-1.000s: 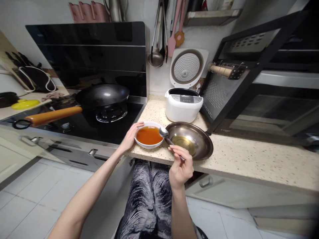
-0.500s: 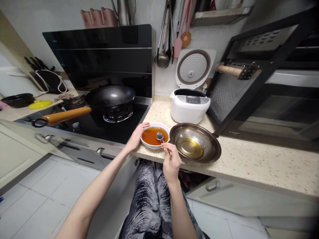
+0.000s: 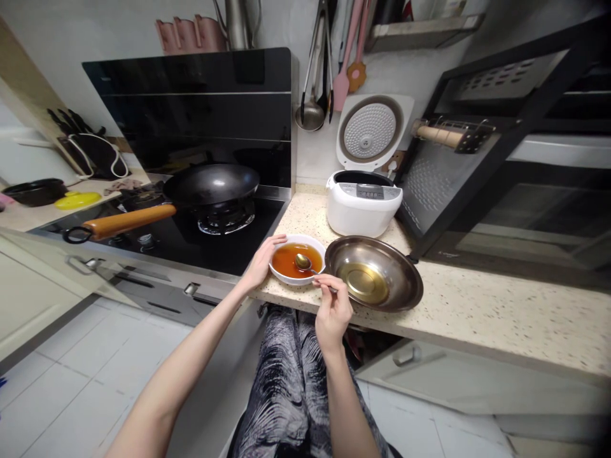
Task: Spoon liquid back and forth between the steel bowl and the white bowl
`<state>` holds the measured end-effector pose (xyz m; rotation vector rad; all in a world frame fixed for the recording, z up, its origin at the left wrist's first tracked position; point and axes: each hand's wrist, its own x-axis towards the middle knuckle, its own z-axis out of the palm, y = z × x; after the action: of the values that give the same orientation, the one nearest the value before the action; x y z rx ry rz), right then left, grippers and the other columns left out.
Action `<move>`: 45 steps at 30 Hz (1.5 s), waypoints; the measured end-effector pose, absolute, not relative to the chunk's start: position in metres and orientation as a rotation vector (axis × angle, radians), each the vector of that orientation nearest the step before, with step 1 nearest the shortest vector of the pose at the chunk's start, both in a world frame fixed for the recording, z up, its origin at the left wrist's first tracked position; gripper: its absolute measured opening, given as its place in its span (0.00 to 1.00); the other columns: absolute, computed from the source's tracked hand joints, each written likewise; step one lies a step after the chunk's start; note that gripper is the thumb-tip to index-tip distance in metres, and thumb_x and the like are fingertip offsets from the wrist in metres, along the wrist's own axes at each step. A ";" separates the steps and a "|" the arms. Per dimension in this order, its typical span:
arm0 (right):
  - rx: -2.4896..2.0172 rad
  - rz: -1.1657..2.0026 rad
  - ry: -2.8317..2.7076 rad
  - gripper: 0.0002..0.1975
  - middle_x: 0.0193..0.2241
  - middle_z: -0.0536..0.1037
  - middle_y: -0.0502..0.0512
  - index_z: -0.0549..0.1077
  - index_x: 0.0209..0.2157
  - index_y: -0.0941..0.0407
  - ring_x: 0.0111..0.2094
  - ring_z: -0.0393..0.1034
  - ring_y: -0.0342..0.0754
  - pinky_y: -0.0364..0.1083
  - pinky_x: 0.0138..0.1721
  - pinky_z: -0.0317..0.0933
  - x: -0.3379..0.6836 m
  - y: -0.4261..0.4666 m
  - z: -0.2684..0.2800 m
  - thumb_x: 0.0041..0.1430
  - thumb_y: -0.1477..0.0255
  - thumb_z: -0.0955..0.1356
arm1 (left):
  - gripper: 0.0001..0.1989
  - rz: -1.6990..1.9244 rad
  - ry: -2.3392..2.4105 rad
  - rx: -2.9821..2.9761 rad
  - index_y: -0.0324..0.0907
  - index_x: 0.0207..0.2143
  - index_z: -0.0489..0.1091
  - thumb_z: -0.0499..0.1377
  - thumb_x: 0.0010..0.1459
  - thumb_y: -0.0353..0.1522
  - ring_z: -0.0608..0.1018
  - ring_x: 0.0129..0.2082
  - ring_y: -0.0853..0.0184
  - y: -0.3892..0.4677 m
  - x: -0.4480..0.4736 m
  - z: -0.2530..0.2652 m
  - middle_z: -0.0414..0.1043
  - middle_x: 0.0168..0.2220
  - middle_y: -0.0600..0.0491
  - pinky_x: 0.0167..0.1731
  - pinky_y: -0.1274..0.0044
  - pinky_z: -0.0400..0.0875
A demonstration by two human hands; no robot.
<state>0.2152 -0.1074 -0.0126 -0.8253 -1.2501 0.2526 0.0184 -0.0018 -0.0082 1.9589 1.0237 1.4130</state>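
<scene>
A white bowl (image 3: 290, 280) of reddish-brown liquid (image 3: 284, 257) stands near the counter's front edge. My left hand (image 3: 262, 262) grips its left side, fingers over the rim. In my right hand (image 3: 333, 312), a metal spoon (image 3: 302, 261) is pinched by its handle. The spoon's head is in the bowl, at the liquid; how deep it sits I cannot tell. Just right of the bowl is a wide metal basin (image 3: 405, 280) with yellowish liquid (image 3: 366, 283) at its bottom.
Behind the basin, a white rice cooker (image 3: 363, 213) has its lid (image 3: 370, 130) raised. A black wok (image 3: 212, 184) rests on the stove, its wooden handle (image 3: 126, 221) pointing left. An oven (image 3: 520, 210) stands right. Utensils (image 3: 312, 114) hang on the wall.
The spoon's head has shifted slightly left within the bowl and turned, now looking golden-brown. My right hand has moved a little right and down. My left hand stays on the bowl.
</scene>
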 end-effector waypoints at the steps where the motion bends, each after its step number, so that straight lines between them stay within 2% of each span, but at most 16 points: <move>1: -0.819 0.264 -1.235 0.07 0.38 0.81 0.54 0.73 0.41 0.54 0.39 0.78 0.45 0.47 0.44 0.74 0.215 -0.108 -0.012 0.72 0.75 0.63 | 0.22 1.413 1.022 1.956 0.43 0.54 0.75 0.45 0.74 0.40 0.70 0.66 0.59 -0.002 0.018 -0.008 0.70 0.62 0.46 0.72 0.62 0.55; 17: -0.800 0.249 -1.181 0.06 0.38 0.81 0.55 0.72 0.40 0.54 0.39 0.78 0.46 0.48 0.42 0.75 0.224 -0.116 -0.002 0.72 0.74 0.64 | 0.23 1.404 1.041 1.953 0.42 0.54 0.75 0.45 0.74 0.41 0.70 0.66 0.59 -0.002 0.019 -0.008 0.70 0.62 0.45 0.72 0.62 0.56; 37: -0.844 0.039 -1.066 0.04 0.37 0.80 0.54 0.73 0.40 0.54 0.39 0.79 0.47 0.49 0.39 0.77 0.264 -0.122 0.009 0.70 0.75 0.66 | 0.23 1.400 1.067 1.975 0.42 0.54 0.75 0.45 0.74 0.41 0.70 0.66 0.58 -0.004 0.018 -0.005 0.70 0.63 0.45 0.72 0.60 0.55; 45: -0.914 -0.003 -1.106 0.04 0.38 0.80 0.55 0.74 0.41 0.54 0.40 0.78 0.48 0.50 0.42 0.76 0.274 -0.121 0.001 0.70 0.73 0.65 | 0.23 1.395 1.078 1.971 0.42 0.54 0.75 0.45 0.74 0.42 0.70 0.66 0.57 -0.004 0.018 -0.005 0.70 0.63 0.45 0.72 0.60 0.55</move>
<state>0.2742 -0.1213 0.0009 -0.9144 -1.1061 -0.0035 0.0175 -0.0035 -0.0046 1.9706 1.0782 1.3949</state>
